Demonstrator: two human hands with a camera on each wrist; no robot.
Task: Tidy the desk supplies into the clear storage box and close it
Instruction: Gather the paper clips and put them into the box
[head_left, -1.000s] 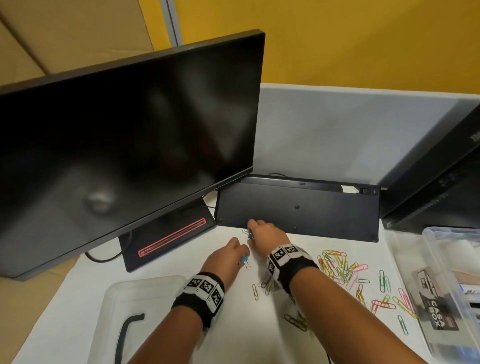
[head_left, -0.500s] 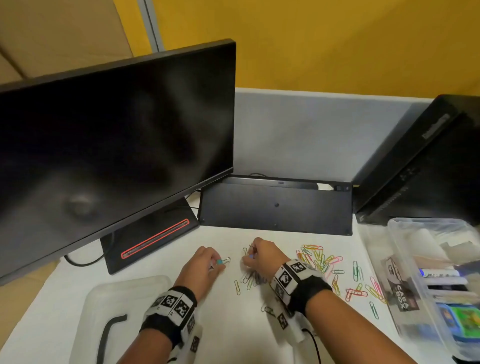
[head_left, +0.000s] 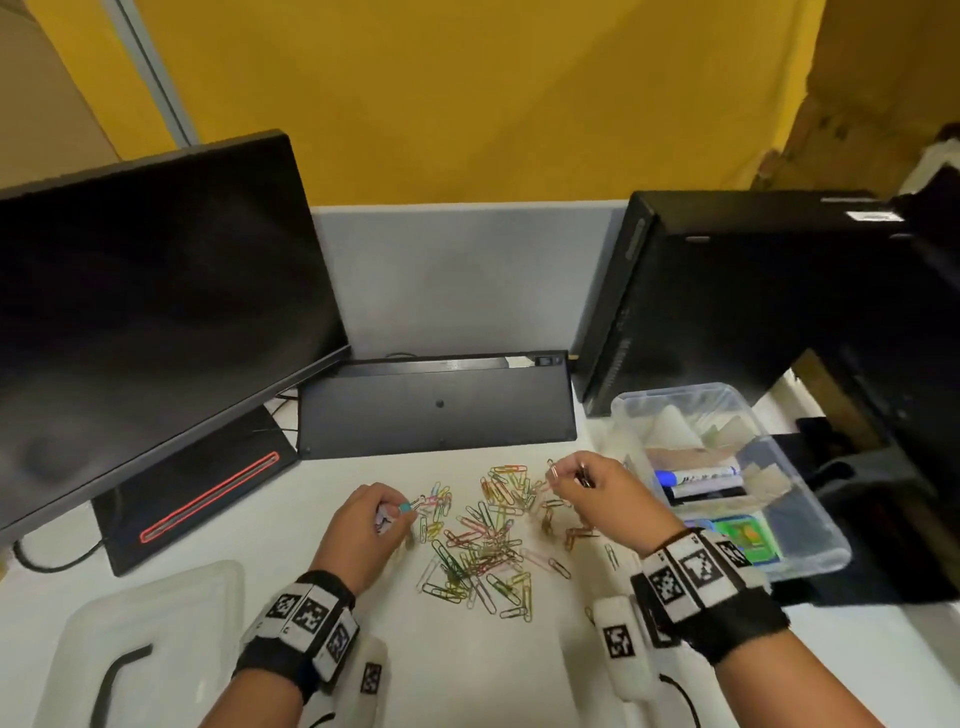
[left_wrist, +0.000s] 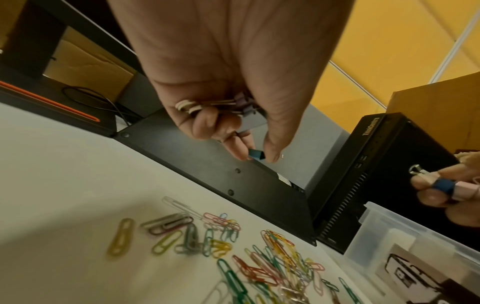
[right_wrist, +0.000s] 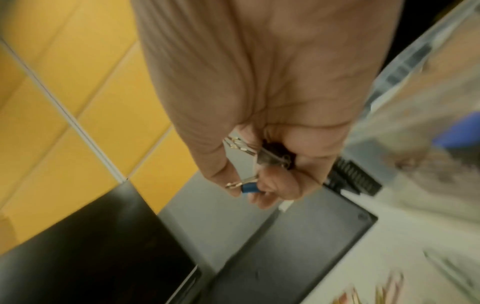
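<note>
Coloured paper clips (head_left: 483, 540) (left_wrist: 272, 253) lie scattered on the white desk between my hands. My left hand (head_left: 382, 514) (left_wrist: 255, 156) pinches a teal binder clip (left_wrist: 256, 154) between thumb and finger and curls round more binder clips (left_wrist: 228, 107) in the palm. My right hand (head_left: 576, 475) (right_wrist: 246, 189) grips several binder clips (right_wrist: 249, 187), one blue, just left of the clear storage box (head_left: 810, 551). The box stands open at the right and holds markers (head_left: 698, 480), paper and a green packet. Its lid (head_left: 156, 623) lies at the lower left.
A black monitor (head_left: 145, 312) on its stand fills the left. A black keyboard (head_left: 436, 405) leans upright against the grey partition behind the clips. A black desktop computer (head_left: 727, 301) stands behind the box.
Both hands have drawn back from the keyboard, each with binder clips. My right hand has moved right and up toward the box. The head view has swung right.
</note>
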